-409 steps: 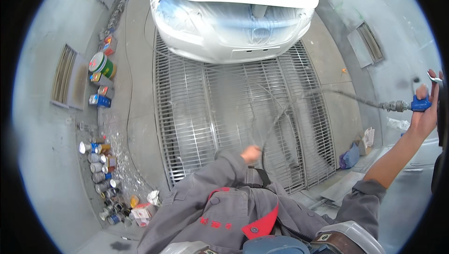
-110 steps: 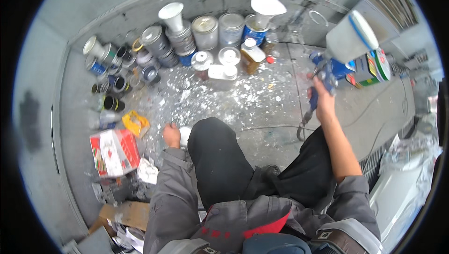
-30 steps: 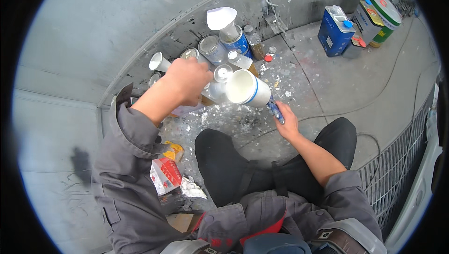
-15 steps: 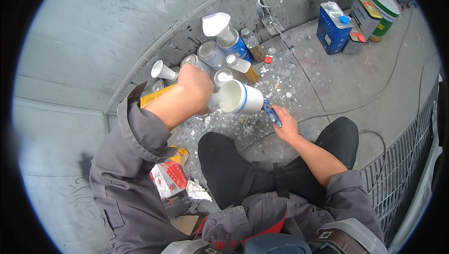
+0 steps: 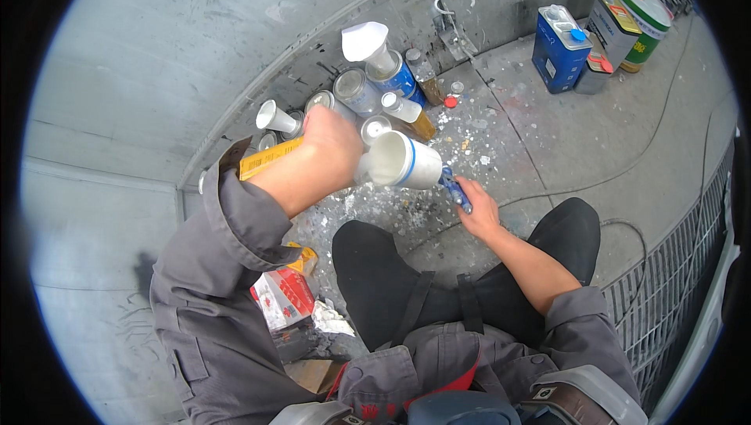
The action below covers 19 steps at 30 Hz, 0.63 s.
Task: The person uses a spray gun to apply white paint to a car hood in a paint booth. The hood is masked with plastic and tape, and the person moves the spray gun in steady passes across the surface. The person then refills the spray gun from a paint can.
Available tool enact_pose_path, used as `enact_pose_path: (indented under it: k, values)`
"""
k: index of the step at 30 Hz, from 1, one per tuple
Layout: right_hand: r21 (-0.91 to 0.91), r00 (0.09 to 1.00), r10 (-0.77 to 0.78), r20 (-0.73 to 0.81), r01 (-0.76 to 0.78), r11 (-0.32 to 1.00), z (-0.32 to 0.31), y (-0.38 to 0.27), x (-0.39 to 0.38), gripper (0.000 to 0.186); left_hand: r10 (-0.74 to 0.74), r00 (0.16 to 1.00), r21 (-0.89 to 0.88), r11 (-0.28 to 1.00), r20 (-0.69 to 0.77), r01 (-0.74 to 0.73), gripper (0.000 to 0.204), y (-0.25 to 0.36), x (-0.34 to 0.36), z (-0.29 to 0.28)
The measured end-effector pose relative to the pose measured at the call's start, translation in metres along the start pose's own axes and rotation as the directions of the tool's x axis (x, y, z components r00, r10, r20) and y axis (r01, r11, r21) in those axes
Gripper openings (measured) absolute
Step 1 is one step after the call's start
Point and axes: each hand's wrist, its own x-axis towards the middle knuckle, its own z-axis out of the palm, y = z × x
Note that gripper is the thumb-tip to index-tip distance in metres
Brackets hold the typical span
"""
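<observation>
My right hand [image 5: 479, 207] grips the blue body of what looks like a spray gun [image 5: 455, 190]. Fixed to it is a white cup [image 5: 422, 165] with a blue band, tilted so its mouth faces left; a pale inside shows. At that mouth, my left hand [image 5: 332, 147] is closed, its back toward me and slightly blurred. A small whitish, translucent piece [image 5: 363, 168] shows between this hand and the cup's rim; what the fingers hold is mostly hidden. Beneath my left wrist, a yellow box-like thing [image 5: 270, 159] is partly covered.
Paint cans [image 5: 356, 92], an amber bottle [image 5: 411, 114] and a white paper cup [image 5: 275, 117] crowd the curved wall. Blue can [image 5: 559, 53] and green drum [image 5: 643, 22] stand far right. A cable [image 5: 594, 186] crosses the floor; a red-white box [image 5: 285, 297] lies by my left knee.
My left hand has shifted slightly to the right and blurs a little, staying at the cup's mouth. The right hand and spray gun look nearly the same.
</observation>
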Motion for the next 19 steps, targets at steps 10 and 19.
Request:
enact_pose_path:
  k: [10, 19]
  values:
    - [0.146, 0.993, 0.044, -0.112, -0.028, 0.989, 0.001, 0.018, 0.014, 0.057, -0.155, 0.840, -0.464, 0.877, -0.520, -0.125, 0.078, -0.024, -0.002, 0.086]
    - [0.193, 0.982, -0.187, 0.021, 0.179, 0.965, -0.009, 0.026, -0.013, 0.063, -0.579, 0.772, -0.964, 0.196, -0.260, -0.178, 0.094, 0.124, 0.120, 0.275]
